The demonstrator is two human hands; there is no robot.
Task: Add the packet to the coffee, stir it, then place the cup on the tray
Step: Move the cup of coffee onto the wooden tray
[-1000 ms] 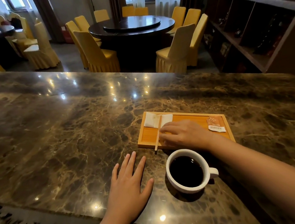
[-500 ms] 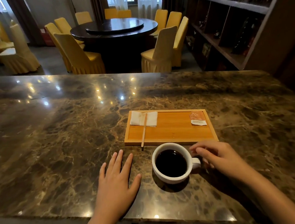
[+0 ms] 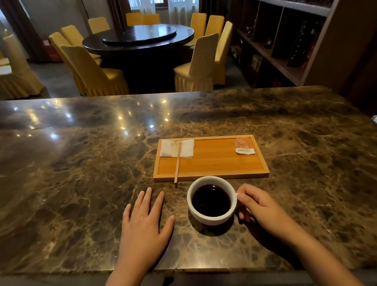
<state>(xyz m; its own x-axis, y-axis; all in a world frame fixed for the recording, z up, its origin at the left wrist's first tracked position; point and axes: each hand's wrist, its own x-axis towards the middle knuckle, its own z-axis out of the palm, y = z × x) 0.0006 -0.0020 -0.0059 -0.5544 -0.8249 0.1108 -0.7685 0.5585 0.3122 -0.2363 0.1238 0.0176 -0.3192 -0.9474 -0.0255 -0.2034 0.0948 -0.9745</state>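
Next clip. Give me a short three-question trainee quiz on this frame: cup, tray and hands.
1. True or false: the cup stands on the tray.
2. Which hand grips the cup's handle? A) left hand B) right hand
3. Fill in: the stir stick lies partly across the ____.

Key
1. False; it stands on the marble counter, just in front of the tray.
2. B; the left lies flat on the counter.
3. Napkin. The packet lies at the tray's far right corner.

One cup point(image 3: 211, 201) of coffee, one wooden tray point(image 3: 210, 177), one napkin point(image 3: 176, 147), one stir stick point(image 3: 177, 163), one packet point(image 3: 243, 146), two hands: left hand point(image 3: 144, 227), right hand point(image 3: 261, 208); one marble counter point(image 3: 72, 174), one round table point(image 3: 138, 37)
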